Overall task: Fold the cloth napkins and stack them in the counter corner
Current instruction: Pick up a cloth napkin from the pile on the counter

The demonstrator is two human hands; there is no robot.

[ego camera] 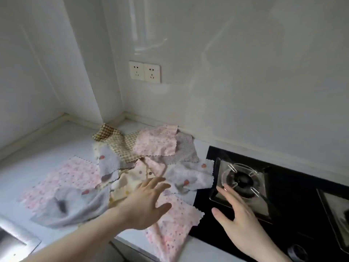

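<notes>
Two hands (pixel 149 201) blurred over overlapping, half-hidden napkins (pixel 132 167).

Both forearms bare, a ring on the right hand (pixel 239 218) (faint).

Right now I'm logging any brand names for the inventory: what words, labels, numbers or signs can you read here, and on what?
None can be read.
Wall sockets: only slot holes, no lettering shows.
Napkins: printed dots and flowers, checks, no words.
Gas stove: no brand or marking shows on its black glass.
Stove knob: too blurred to tell any marking.
</notes>
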